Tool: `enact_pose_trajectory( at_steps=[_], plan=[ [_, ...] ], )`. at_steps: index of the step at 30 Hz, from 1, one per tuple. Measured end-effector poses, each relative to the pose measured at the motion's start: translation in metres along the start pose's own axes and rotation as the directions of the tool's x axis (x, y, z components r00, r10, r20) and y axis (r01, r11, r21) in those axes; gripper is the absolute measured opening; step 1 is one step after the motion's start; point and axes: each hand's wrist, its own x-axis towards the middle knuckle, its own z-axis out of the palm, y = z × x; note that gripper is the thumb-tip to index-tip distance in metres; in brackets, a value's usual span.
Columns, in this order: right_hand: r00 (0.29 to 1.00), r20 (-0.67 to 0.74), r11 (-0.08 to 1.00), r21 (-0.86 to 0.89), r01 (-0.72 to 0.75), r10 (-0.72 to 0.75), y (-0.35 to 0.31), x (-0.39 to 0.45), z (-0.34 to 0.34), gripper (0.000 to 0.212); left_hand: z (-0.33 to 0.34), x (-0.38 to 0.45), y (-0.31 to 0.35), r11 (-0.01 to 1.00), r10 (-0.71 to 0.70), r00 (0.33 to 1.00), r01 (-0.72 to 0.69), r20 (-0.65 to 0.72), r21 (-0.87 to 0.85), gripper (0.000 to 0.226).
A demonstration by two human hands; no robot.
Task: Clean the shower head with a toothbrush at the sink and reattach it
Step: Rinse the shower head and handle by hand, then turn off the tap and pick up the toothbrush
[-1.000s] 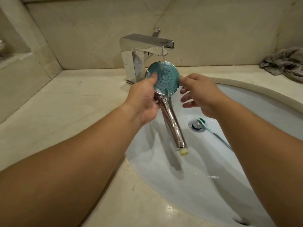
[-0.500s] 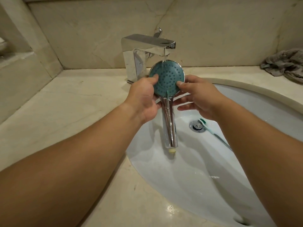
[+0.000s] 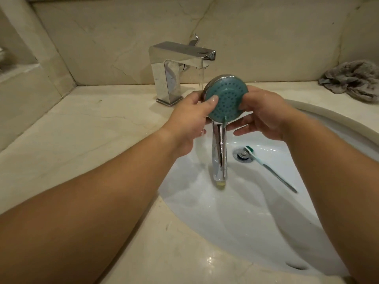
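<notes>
The shower head (image 3: 227,101), a teal nozzle face on a chrome handle, hangs over the white sink (image 3: 256,212) just right of the water stream running from the chrome faucet (image 3: 174,64). My left hand (image 3: 190,117) grips its left rim, thumb on the teal face. On the right rim, my right hand (image 3: 264,115) holds it with thumb in front and fingers behind. The handle points down toward me. A green-and-white toothbrush (image 3: 268,167) lies in the basin, its bristle end beside the drain (image 3: 243,154).
A crumpled grey cloth (image 3: 352,78) lies on the beige marble counter (image 3: 82,140) at the back right. A marble ledge rises at the left, and the wall stands close behind the faucet.
Both hands have shifted the shower head to the right, so the water stream falls past its left edge instead of on the face. My right thumb now grips the rim.
</notes>
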Motion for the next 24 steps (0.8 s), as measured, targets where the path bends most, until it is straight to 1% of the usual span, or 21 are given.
enact_pose_trajectory(
  at_steps=[2, 4, 6, 8, 11, 13, 14, 15, 17, 18, 20, 22, 24],
  plan=[
    [1.000, -0.022, 0.998, 0.062, 0.015, -0.013, -0.003, -0.003, -0.003, 0.041, -0.001, -0.001, 0.002, 0.999, 0.053, 0.998, -0.053, 0.019, -0.005, 0.030],
    [0.998, -0.051, 0.992, 0.120, 0.033, -0.027, -0.005, -0.005, -0.007, 0.044, -0.002, -0.001, 0.002, 0.998, 0.069, 0.996, -0.069, 0.064, 0.001, 0.032],
    [0.997, -0.064, 0.984, 0.171, 0.056, -0.046, -0.005, -0.006, -0.009, 0.045, -0.002, -0.002, -0.001, 0.993, 0.062, 0.989, -0.075, 0.136, 0.090, 0.028],
    [0.997, -0.053, 0.974, 0.216, 0.067, -0.057, -0.006, -0.007, -0.008, 0.046, -0.001, -0.002, -0.006, 0.982, 0.052, 0.978, -0.087, 0.204, 0.167, 0.028],
    [0.998, 0.022, 0.963, 0.266, 0.044, -0.051, -0.007, -0.009, -0.007, 0.049, 0.000, -0.001, -0.011, 0.971, 0.059, 0.974, -0.107, 0.219, 0.216, 0.033],
    [0.999, 0.035, 0.981, 0.193, 0.026, -0.033, -0.009, -0.009, -0.013, 0.048, -0.002, -0.001, -0.010, 0.962, 0.046, 0.975, -0.102, 0.217, 0.254, 0.032],
    [1.000, -0.005, 0.991, 0.134, 0.028, -0.028, -0.011, -0.008, -0.018, 0.047, -0.003, -0.001, -0.010, 0.954, 0.034, 0.975, -0.098, 0.220, 0.283, 0.032],
    [0.997, -0.074, 0.995, 0.088, 0.037, -0.031, -0.014, -0.007, -0.025, 0.045, -0.004, 0.000, -0.011, 0.945, 0.020, 0.975, -0.091, 0.222, 0.315, 0.031],
    [0.973, -0.228, 0.996, 0.068, 0.062, -0.045, -0.026, -0.004, -0.035, 0.039, -0.004, 0.000, -0.012, 0.918, -0.018, 0.977, -0.067, 0.211, 0.390, 0.023],
    [0.962, -0.265, 0.995, 0.055, 0.080, -0.063, -0.033, -0.002, -0.035, 0.035, -0.003, 0.001, -0.013, 0.903, -0.032, 0.979, -0.058, 0.202, 0.425, 0.021],
    [0.961, -0.249, 0.992, -0.054, 0.110, -0.120, -0.050, 0.004, -0.025, 0.031, -0.001, 0.004, -0.014, 0.881, -0.044, 0.981, -0.051, 0.187, 0.471, 0.018],
    [0.967, -0.193, 0.972, -0.197, 0.128, -0.167, -0.066, 0.014, -0.005, 0.033, 0.001, 0.004, -0.014, 0.864, -0.026, 0.987, -0.058, 0.159, 0.500, 0.019],
    [0.965, -0.166, 0.942, -0.304, 0.145, -0.202, -0.078, 0.027, 0.016, 0.036, -0.001, 0.003, -0.013, 0.849, 0.000, 0.993, -0.064, 0.122, 0.524, 0.022]
  ],
)
